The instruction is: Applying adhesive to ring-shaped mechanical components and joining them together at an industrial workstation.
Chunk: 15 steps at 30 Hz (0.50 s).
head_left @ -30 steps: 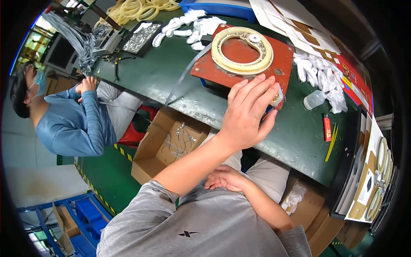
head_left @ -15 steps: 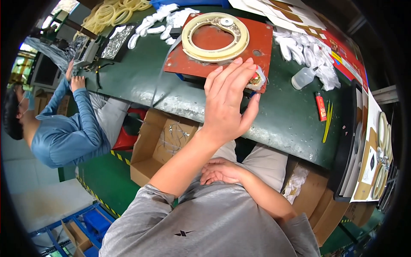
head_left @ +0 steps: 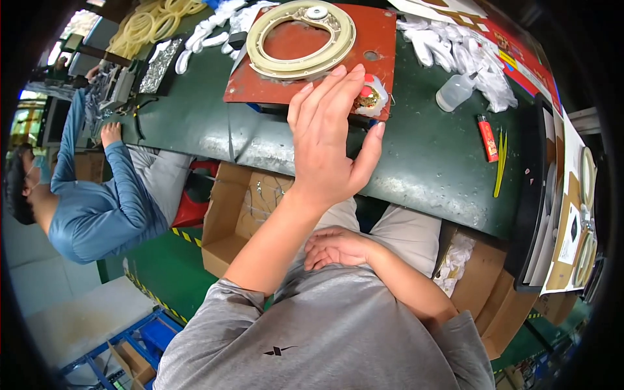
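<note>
Left hand (head_left: 327,140) has shifted, baring more red button (head_left: 366,91), thumb splayed.

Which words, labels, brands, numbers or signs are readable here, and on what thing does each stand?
Nothing is clear enough to quote.
Red lighter: print too small.
Red panel, upper right: lettering too blurred.
White label on cardboard, right: too small.
Grey shirt: dark wing-like emblem, no readable letters.

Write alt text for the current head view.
A person's open left hand extends over the near edge of a red plate bearing a cream ring; the right hand lies in the lap. White gloves, a bottle, a red lighter and yellow tweezers are on the green table; a co-worker in blue sits at left.
</note>
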Tool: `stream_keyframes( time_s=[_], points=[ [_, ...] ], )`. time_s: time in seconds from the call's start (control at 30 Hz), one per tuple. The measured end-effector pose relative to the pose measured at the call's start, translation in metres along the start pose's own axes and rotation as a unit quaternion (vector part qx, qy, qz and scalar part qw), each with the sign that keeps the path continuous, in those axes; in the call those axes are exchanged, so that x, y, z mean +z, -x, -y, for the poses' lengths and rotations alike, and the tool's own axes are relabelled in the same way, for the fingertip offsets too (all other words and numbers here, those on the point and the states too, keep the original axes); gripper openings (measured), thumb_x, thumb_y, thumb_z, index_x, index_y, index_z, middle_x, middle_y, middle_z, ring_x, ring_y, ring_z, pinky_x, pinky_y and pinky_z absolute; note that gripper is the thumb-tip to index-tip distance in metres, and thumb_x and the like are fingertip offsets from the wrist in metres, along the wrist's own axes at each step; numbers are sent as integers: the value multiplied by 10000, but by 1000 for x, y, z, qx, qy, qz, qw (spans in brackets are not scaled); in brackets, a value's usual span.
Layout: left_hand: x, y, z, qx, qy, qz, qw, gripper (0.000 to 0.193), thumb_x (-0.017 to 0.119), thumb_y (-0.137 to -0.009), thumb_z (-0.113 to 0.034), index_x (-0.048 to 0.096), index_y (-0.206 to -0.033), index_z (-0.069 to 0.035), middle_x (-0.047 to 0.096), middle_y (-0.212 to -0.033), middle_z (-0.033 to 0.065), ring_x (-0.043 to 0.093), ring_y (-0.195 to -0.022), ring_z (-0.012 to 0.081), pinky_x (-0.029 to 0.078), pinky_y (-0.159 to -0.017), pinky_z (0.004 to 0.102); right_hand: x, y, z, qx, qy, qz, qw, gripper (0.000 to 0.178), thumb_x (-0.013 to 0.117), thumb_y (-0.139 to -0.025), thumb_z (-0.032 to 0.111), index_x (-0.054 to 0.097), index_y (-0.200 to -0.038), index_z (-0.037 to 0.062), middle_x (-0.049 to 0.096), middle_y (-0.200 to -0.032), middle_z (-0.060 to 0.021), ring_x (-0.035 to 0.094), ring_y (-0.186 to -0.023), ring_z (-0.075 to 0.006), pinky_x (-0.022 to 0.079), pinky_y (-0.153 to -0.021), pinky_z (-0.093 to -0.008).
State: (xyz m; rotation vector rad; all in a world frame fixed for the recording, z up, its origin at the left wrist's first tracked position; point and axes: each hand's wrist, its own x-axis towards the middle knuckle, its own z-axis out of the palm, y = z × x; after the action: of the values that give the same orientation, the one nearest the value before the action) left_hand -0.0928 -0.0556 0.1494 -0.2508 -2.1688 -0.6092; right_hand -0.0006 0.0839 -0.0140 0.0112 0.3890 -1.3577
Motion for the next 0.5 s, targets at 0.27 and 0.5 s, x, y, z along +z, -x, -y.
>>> stream_keyframes(
  time_s=[0.27,0.5],
  points=[
    [0,0,1,17,-5,-15,1000,557,687,-862,-152,502,-1359,18,612,-1367,121,535,-1282,293,276,-1123,468,0,8,6,-13,-20,18,1000,258,474,-1059,184,585,-1144,-33,706,-1049,-217,704,-1020,-342,565,-894,-397],
    [4,1,2,11,-5,-13,1000,580,715,-822,-145,516,-1349,-3,626,-1347,130,541,-1297,301,269,-1122,451,-7,4,5,5,-19,37,999,284,462,-1068,206,577,-1173,-32,699,-1081,-219,689,-1062,-346,558,-909,-406]
  ],
)
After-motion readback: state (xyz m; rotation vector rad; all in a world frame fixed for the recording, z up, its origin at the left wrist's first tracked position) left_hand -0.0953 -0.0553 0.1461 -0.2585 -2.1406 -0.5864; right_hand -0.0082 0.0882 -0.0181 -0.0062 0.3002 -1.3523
